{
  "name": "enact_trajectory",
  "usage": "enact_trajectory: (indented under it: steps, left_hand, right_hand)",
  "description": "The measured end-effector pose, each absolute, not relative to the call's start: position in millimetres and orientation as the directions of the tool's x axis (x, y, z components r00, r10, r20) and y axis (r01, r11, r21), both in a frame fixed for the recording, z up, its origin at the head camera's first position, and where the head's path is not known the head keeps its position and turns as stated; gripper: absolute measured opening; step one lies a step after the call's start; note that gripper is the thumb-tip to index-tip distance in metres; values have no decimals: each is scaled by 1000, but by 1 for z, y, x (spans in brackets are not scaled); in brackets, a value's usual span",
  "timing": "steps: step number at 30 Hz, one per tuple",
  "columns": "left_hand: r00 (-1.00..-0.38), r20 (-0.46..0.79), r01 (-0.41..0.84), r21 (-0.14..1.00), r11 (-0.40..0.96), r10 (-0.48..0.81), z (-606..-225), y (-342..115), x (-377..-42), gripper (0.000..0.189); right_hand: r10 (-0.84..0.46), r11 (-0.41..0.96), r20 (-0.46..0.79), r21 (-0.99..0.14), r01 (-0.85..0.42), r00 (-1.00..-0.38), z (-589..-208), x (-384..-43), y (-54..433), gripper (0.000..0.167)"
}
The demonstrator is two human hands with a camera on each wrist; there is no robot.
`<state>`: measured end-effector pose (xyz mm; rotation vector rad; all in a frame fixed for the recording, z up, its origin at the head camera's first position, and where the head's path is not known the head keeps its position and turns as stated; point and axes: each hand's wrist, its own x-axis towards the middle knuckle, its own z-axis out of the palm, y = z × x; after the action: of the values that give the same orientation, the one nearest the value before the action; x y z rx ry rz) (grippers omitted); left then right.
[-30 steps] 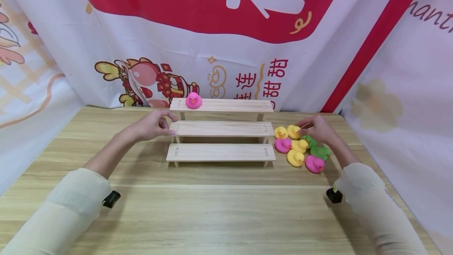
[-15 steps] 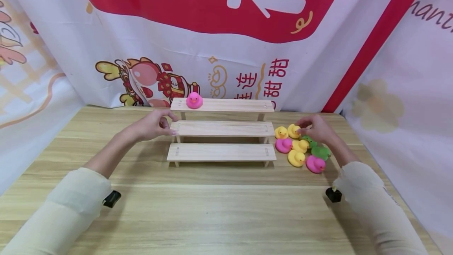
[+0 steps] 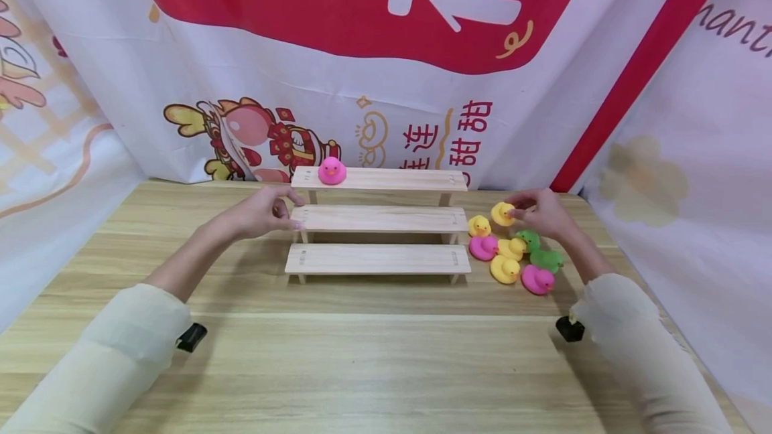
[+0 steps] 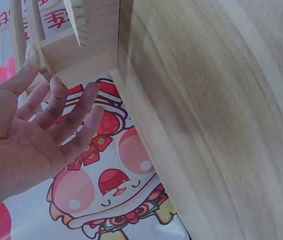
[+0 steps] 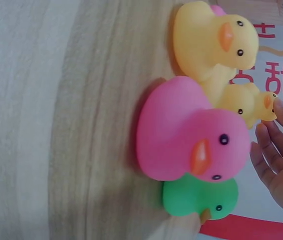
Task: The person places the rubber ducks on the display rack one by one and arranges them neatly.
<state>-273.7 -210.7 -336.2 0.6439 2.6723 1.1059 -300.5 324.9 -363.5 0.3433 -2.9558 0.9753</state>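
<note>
A three-tier wooden display shelf (image 3: 380, 218) stands at the back of the table. My left hand (image 3: 265, 213) pinches the left end of its middle tier between thumb and index finger, and the other fingers spread free in the left wrist view. A pink rubber duck (image 3: 332, 171) sits at the left of the top tier. My right hand (image 3: 545, 213) pinches a yellow rubber duck (image 3: 500, 214) at its head side, just behind the group. Nearest in the right wrist view are a pink duck (image 5: 181, 135) and a green duck (image 5: 199, 197), with the held duck partly hidden behind other yellow ones.
Right of the shelf several yellow, pink and green ducks (image 3: 505, 269) lie close together on the wooden table (image 3: 374, 353). A printed cloth (image 3: 374, 72) hangs right behind the shelf, and more cloth (image 3: 693, 173) borders the right side.
My right hand has moved slightly up and back with the yellow duck, apart from the others, uncovering more of a green duck. The left hand keeps its place on the shelf.
</note>
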Motion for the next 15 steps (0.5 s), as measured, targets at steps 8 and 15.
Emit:
enact_trajectory:
  steps: [8,15]
  left_hand:
    - [-890,-1,322,704,632,455,-335,-211,-274,42]
    - [-894,-12,313,698,644,448,-335,-211,-273,39]
  right_hand:
    - [-214,762,144,-594,-257,-966,-353,-297,317,30]
    - [-202,766,149,-591,-251,-968,-348,-296,311,29]
